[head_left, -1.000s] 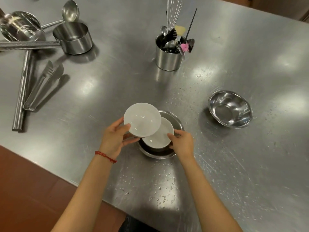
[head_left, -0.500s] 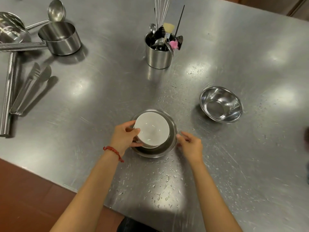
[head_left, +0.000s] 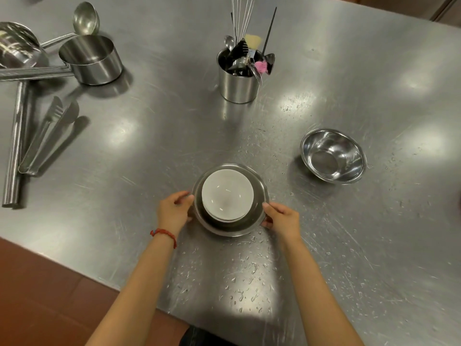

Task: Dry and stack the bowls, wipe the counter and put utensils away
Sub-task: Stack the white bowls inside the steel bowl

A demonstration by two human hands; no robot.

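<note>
Two white bowls (head_left: 227, 193) sit nested one in the other inside a steel bowl (head_left: 259, 193) near the counter's front. My left hand (head_left: 173, 212) grips the steel bowl's left rim and my right hand (head_left: 282, 218) grips its right rim. A second steel bowl (head_left: 333, 156) stands alone to the right. Behind, a steel canister (head_left: 238, 82) holds a whisk, spoons and brushes. Water drops (head_left: 245, 278) speckle the steel counter (head_left: 149, 136) in front of the stack.
At the far left lie tongs (head_left: 47, 133), a long steel bar (head_left: 15, 143), a saucepan (head_left: 92, 59), a ladle (head_left: 84, 20) and part of a larger pot (head_left: 15, 46). The counter's front edge runs diagonally at lower left over red-brown floor (head_left: 45, 295).
My left hand lowered the upper white bowl into the one in the steel bowl and let go. Both hands then moved onto the steel bowl's rim.
</note>
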